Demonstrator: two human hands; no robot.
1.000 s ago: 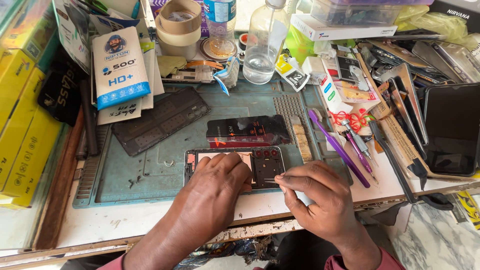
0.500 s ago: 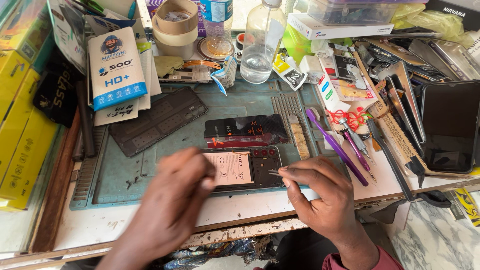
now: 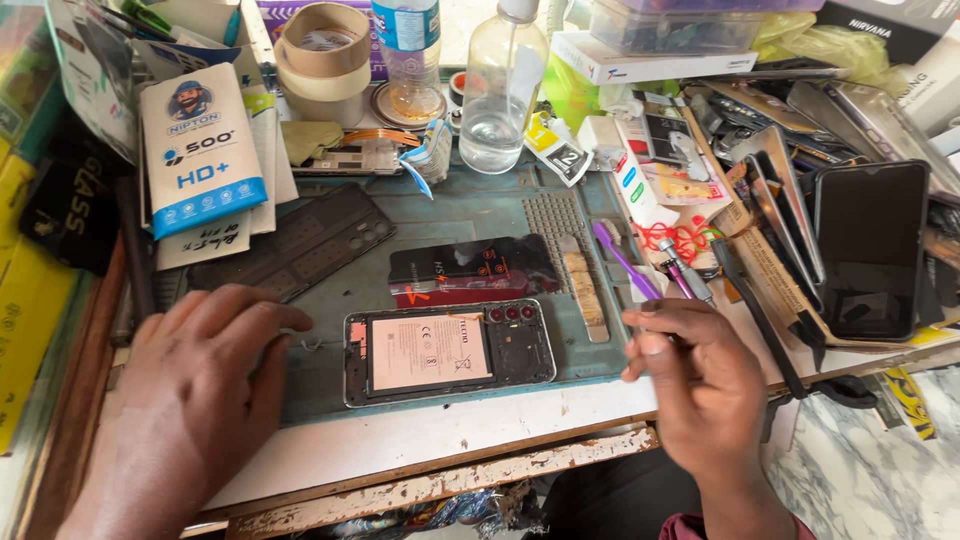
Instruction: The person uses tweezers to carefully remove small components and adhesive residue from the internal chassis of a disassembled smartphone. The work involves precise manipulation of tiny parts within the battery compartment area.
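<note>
An opened phone (image 3: pixel 450 352) lies back-up on the blue-green work mat (image 3: pixel 470 215), its pale battery and camera lenses exposed. My left hand (image 3: pixel 200 385) rests flat on the mat just left of the phone, fingers spread and holding nothing. My right hand (image 3: pixel 695 385) is off the phone's right end at the mat's edge. Its fingers are curled around a thin tool that is mostly hidden in the fist. A dark back cover with a red strip (image 3: pixel 470 270) lies just behind the phone.
A black phone frame (image 3: pixel 300 245) lies at the mat's back left. Purple pry tools (image 3: pixel 625 262) and screwdrivers sit right of the mat. A dark phone (image 3: pixel 870 245), clear bottle (image 3: pixel 500 95), tape rolls (image 3: pixel 320 55) and screen-protector packs (image 3: pixel 200 150) crowd the bench.
My left hand lifted off the phone and moved left onto the mat, uncovering the battery. My right hand drew away from the phone to the right.
</note>
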